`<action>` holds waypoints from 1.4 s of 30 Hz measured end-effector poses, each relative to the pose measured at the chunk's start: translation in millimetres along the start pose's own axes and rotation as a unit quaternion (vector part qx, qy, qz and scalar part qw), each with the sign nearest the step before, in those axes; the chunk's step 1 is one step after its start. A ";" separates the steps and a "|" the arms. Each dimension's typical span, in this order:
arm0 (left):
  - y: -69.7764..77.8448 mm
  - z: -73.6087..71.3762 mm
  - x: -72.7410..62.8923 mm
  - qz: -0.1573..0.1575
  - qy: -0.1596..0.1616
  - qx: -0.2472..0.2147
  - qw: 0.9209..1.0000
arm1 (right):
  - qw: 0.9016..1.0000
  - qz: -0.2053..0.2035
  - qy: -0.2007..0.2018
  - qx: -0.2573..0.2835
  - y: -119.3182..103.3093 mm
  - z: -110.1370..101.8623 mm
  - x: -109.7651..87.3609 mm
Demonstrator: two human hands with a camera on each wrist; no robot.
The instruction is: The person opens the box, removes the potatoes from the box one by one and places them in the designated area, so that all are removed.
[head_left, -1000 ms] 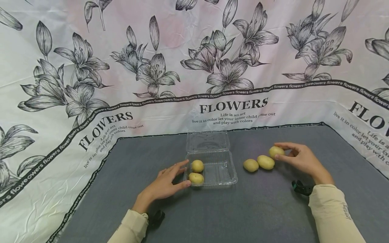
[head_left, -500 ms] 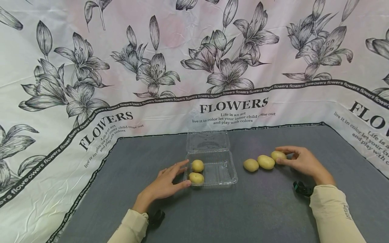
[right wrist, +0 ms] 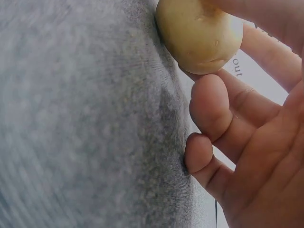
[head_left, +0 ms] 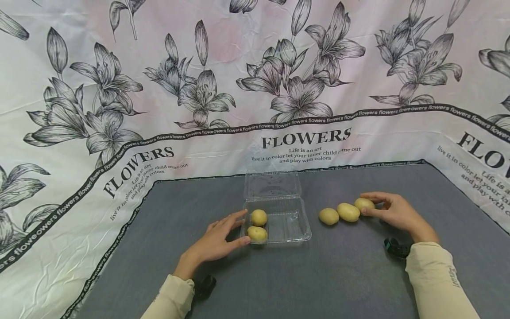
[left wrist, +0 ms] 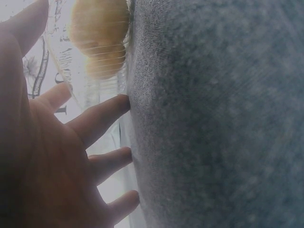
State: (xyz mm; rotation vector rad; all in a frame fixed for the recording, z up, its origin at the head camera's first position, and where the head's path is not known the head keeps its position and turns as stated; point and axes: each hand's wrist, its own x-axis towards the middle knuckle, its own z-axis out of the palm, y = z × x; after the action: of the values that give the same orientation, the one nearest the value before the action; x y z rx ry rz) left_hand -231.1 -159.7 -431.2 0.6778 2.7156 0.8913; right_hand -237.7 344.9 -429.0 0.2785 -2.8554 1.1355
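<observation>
In the head view my right hand (head_left: 394, 212) holds a small yellow potato (head_left: 364, 205) between thumb and fingers, at the right end of a row. In the right wrist view this potato (right wrist: 199, 35) rests on the grey cloth, the thumb across it. Beside it lie a middle potato (head_left: 348, 212) and a left potato (head_left: 328, 216). My left hand (head_left: 217, 239), fingers spread and fairly straight, is at the left side of a clear plastic box (head_left: 288, 241). Two potatoes, one back (head_left: 259, 217) and one front (head_left: 257, 234), sit in the box's left part.
The box's clear lid (head_left: 272, 185) stands raised at the back. Behind the grey tabletop (head_left: 311, 283) hangs a white cloth (head_left: 223, 155) with printed flowers and lettering.
My right hand has lowered its potato slightly to the table at the end of the row. In the last half second it barely moves. My left hand and the box stay put.
</observation>
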 end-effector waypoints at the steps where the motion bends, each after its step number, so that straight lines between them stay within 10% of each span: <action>1: -0.1 0.2 -0.2 0.002 0.002 0.000 1.000 | 1.000 0.001 -0.002 0.002 0.2 0.3 0.0; 42: 1.1 0.9 -0.4 -0.002 0.006 0.000 1.000 | 1.000 0.006 0.024 -0.008 -6.6 -8.0 -3.0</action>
State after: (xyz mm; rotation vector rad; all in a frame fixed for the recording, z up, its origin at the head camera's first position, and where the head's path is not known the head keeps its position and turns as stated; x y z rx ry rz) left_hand -230.1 -158.6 -431.3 0.6701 2.7256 0.8977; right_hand -233.7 346.1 -419.1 0.2296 -2.8286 1.1043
